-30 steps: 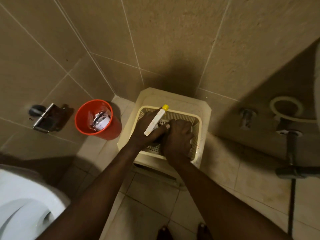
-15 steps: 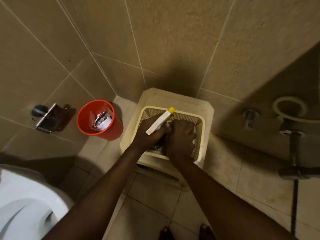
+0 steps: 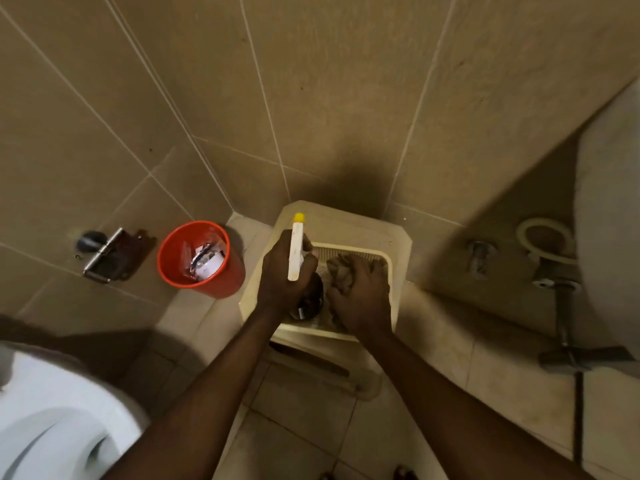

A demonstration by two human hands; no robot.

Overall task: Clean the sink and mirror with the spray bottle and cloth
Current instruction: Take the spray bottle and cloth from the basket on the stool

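Note:
My left hand [image 3: 285,277] grips a spray bottle [image 3: 296,251] whose white head with a yellow nozzle tip points away from me; its dark body hangs below my fist. My right hand [image 3: 360,299] is closed on a crumpled beige cloth [image 3: 341,273] inside a cream perforated basket [image 3: 389,271]. The basket sits on a cream plastic stool [image 3: 349,221] against the tiled wall. The white sink [image 3: 609,216] shows only as its underside at the right edge. No mirror is in view.
A red bin [image 3: 197,259] with rubbish stands left of the stool. A metal paper holder [image 3: 104,254] is on the left wall. The white toilet [image 3: 52,420] fills the lower left. Drain pipe [image 3: 562,306] and hose [image 3: 543,240] hang under the sink.
My left hand has lifted the spray bottle higher and turned its nozzle to point straight away. My right hand has bunched up the cloth, which now shows above my fingers.

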